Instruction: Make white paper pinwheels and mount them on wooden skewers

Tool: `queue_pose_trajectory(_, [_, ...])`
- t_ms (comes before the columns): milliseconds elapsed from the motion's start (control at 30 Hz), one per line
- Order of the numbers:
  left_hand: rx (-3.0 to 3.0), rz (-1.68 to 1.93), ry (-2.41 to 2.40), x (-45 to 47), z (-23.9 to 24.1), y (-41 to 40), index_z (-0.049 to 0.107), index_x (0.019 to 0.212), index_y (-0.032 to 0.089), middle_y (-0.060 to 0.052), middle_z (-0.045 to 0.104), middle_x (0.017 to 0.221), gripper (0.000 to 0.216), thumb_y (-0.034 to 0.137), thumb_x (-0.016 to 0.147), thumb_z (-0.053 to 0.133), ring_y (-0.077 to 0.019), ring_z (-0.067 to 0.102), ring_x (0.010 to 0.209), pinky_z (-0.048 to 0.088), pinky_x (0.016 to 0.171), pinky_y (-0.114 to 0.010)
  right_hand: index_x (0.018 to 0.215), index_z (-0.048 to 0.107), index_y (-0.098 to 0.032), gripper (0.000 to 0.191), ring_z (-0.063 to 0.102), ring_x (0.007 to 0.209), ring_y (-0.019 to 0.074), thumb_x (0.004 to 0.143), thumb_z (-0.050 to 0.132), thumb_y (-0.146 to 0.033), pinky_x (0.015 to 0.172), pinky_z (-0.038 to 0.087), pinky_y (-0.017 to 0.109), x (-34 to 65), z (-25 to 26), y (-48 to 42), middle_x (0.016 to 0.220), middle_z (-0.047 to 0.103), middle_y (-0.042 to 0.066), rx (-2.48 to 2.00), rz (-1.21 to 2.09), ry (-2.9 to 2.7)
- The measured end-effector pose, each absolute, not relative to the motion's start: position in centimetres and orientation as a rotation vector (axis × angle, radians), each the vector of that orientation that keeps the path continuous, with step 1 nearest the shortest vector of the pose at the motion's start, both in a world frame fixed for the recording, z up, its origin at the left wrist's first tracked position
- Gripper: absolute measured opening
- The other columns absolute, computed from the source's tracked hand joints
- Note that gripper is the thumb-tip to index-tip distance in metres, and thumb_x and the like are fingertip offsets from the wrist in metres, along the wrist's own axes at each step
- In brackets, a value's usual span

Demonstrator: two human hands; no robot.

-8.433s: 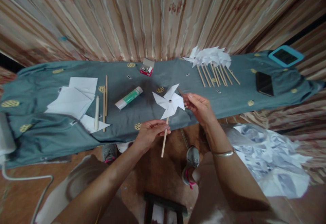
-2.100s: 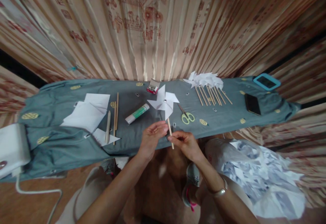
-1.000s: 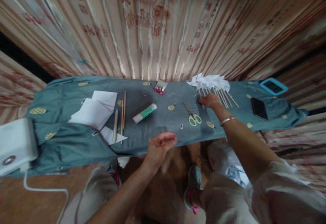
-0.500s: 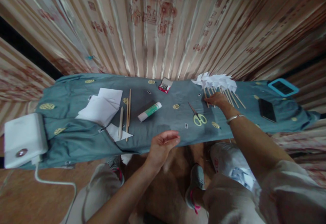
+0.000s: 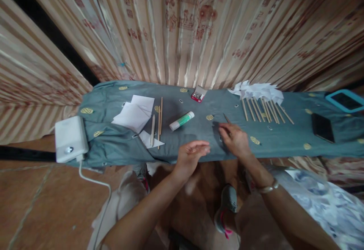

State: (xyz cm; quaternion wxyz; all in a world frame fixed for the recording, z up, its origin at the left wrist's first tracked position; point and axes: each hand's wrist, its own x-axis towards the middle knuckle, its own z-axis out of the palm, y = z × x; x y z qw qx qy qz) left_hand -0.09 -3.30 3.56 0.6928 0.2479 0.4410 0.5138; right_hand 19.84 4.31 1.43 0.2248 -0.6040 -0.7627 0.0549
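Hovering at cloth edge, left hand loosely open; right hand covers scissors, grip unclear.

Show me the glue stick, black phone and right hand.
glue stick (image 5: 182, 120): head view, green body.
black phone (image 5: 322, 127): head view, screen centre.
right hand (image 5: 235, 140): head view, its back.

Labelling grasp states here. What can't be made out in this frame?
Head view:
The pointed tool: only its tip shows; the right hand covers the rest, grip unclear.
The red box: contents too small.
The blue-framed tablet: cut by the right edge.
The pinwheels: overlapping, count unclear.
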Motion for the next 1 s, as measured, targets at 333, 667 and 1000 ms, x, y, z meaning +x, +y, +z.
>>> queue_pose_trajectory(333, [0.604,1.177,1.049,-1.7,3.6,-3.6,0.072,0.061,0.017,-0.001,0.066,0.055,0.029,0.043,0.054,0.081,-0.0113,0.058,0.053,0.048,0.059,-0.025,0.123,0.061,-0.010,0.044,0.051,0.123,0.0321,0.097,0.039,-0.038,0.101,0.043,0.052,15.1,-4.0,4.1,0.134,0.058,0.021,-1.592,0.040,-2.031])
queue_pose_trajectory(667, [0.578,1.121,0.957,-0.9,5.3,-5.1,0.071,0.061,0.015,-0.002,0.066,0.056,0.038,0.050,0.052,0.083,-0.0105,0.058,0.054,0.046,0.059,-0.024,0.129,0.056,-0.012,0.042,0.048,0.124,0.0323,0.096,0.038,-0.032,0.100,0.041,0.050,14.4,-3.6,3.9,0.137,0.056,0.018,-1.706,-0.011,-2.071])
queue_pose_trajectory(1000, [0.665,1.100,0.567,0.5,14.2,-8.6,0.077,0.081,0.020,-0.003,0.072,0.075,0.016,0.034,0.075,0.075,-0.0105,0.065,0.065,0.051,0.068,-0.023,0.128,0.056,-0.016,0.039,0.050,0.121,0.0303,0.096,0.039,-0.032,0.099,0.041,0.047,14.3,-3.9,3.9,0.137,0.056,0.015,-1.736,-0.017,-2.042])
